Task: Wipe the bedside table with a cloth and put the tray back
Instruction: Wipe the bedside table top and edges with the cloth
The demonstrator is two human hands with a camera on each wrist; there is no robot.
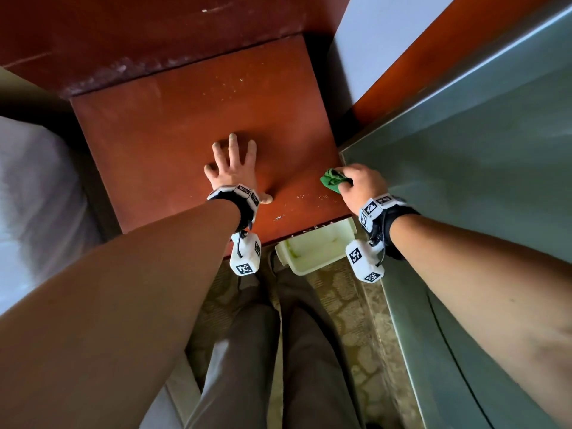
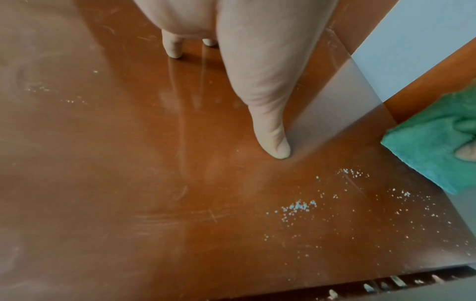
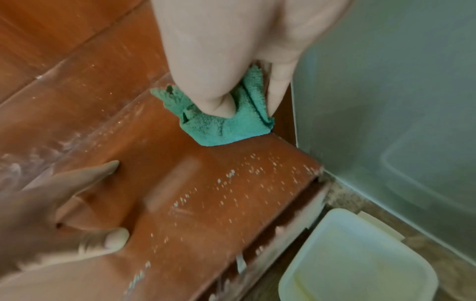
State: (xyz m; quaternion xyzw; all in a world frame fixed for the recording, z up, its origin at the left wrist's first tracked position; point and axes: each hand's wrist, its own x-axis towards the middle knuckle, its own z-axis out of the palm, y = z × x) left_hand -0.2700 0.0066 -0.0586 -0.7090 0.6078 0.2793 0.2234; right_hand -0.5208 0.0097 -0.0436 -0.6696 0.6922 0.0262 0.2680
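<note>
The right hand had its fingers curled round a bunched green cloth, pressed on the table at its right edge, centre-right of the head view; the unwiped pale crumbs lay just below and left of it, toward the front edge, so that hand was far nearer them. The left hand lay flat with straight, spread fingers, holding nothing, at mid-table. The tray sat on the patterned floor below the front right corner, beside a grey-green panel.
</note>
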